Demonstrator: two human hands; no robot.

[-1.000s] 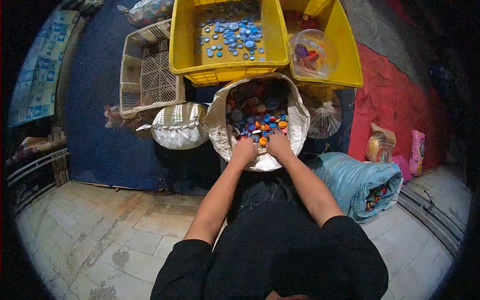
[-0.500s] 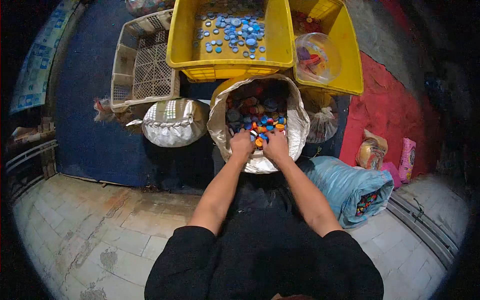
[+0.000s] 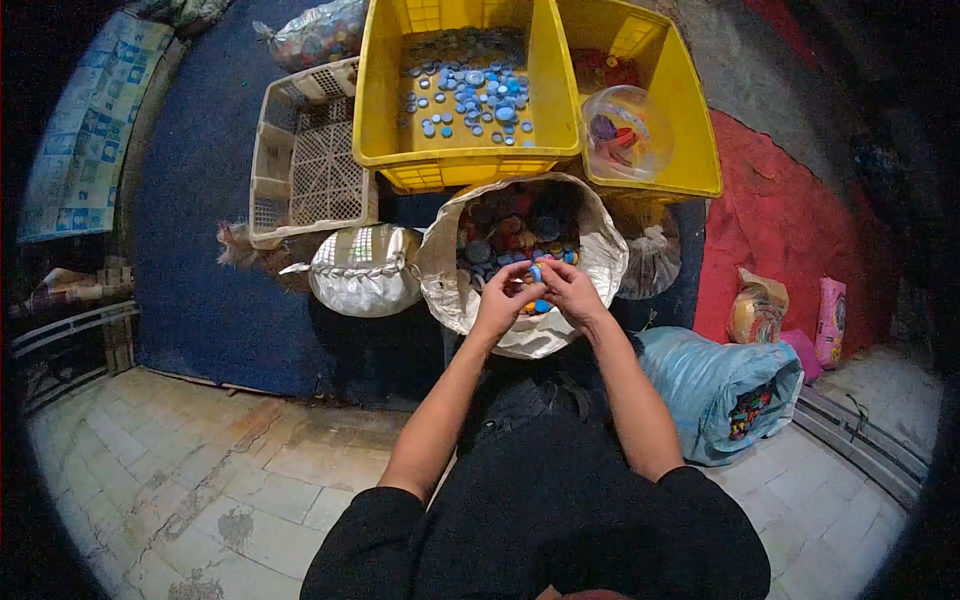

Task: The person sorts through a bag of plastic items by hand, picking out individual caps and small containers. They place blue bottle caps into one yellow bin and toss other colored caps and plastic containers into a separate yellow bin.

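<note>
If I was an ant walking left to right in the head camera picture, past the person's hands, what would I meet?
Closed white sack → left hand → right hand → blue sack → pink packet.

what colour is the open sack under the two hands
The sack is off-white, seen in the head view.

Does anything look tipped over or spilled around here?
The light blue sack at the right lies on its side with its mouth open and small colourful pieces showing inside. It looks odd because they might roll out, though I see none on the tiled floor.
</note>
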